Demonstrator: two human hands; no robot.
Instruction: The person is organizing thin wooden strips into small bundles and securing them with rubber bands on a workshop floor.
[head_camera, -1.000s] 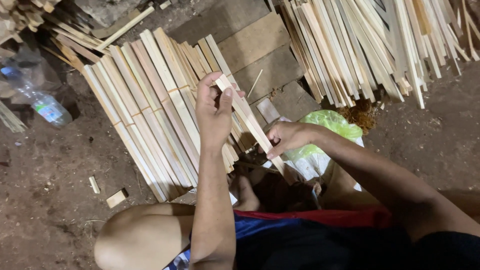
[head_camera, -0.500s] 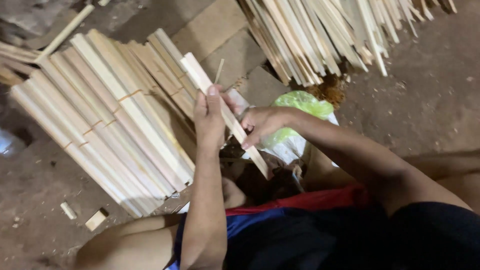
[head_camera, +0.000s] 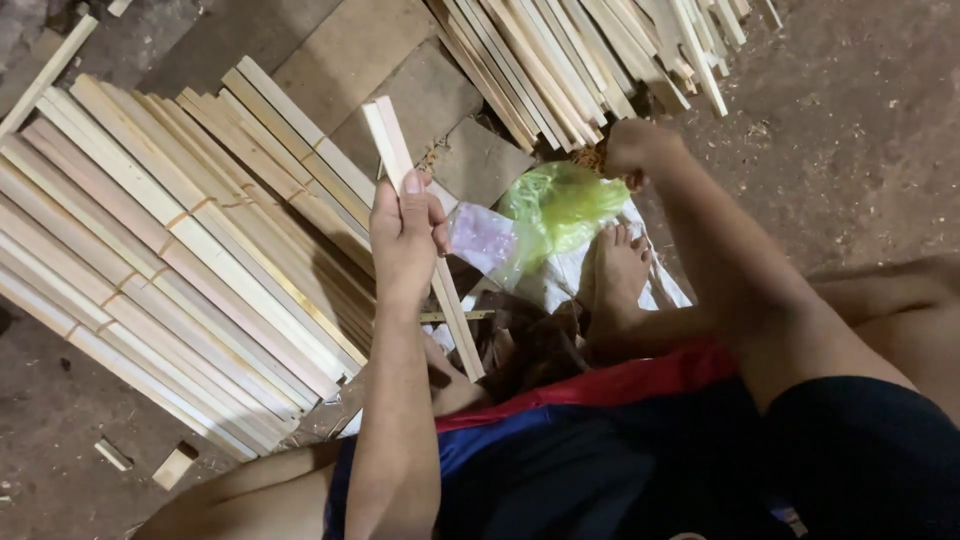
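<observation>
My left hand grips a small bundle of thin pale wooden sticks near its middle; the bundle slants from upper left down to lower right over my lap. My right hand is closed in a fist further right, at a small heap of brownish bits beside the green plastic bag; what it holds, if anything, I cannot make out. A clear small bag lies between the two hands. My bare foot rests on white sheeting.
Bundled flat wooden slats tied with bands cover the ground on the left. A loose pile of thin sticks lies at the top. Flat boards sit between them. Small offcuts lie on the dirt floor, lower left.
My right hand let go of the stick bundle and moved up and right to the spot beside the green bag. My left hand keeps the bundle. The view shifted.
</observation>
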